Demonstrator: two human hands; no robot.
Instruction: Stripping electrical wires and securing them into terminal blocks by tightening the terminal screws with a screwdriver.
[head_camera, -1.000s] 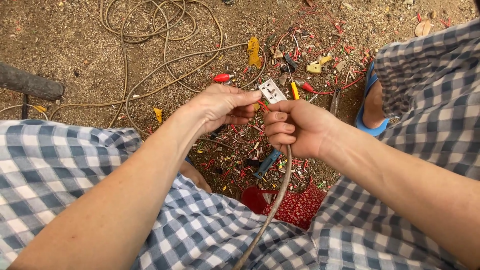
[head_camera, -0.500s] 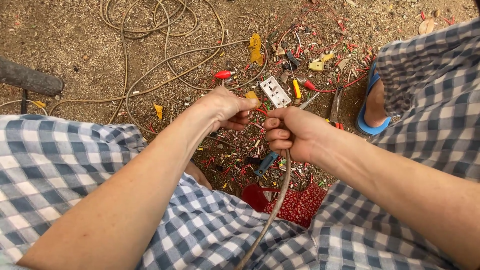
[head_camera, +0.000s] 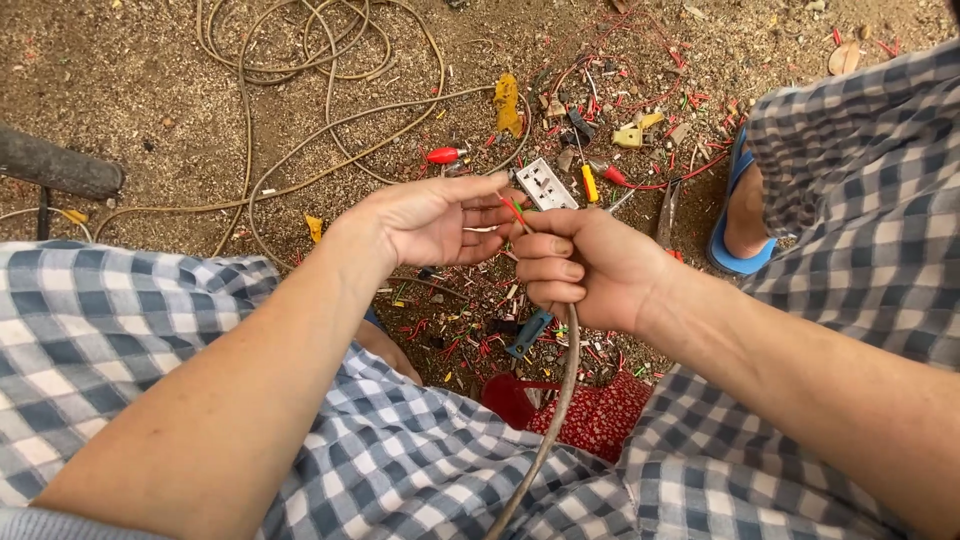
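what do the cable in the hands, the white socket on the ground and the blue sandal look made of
The cable looks like rubber or plastic sheathing, dull grey-brown and grimy, with thin red and green cores at its end, held in the right hand. The socket seems hard white plastic, smooth with dark slots. The sandal looks like soft rubber or foam, matte blue.

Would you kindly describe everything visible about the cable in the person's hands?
The cable is a dirty grey-beige round cord, rising from the lower frame edge over the checked cloth into the right hand, whose fist grips it. Thin red and green wires stick out of its upper end, where the left hand has its fingertips on them.
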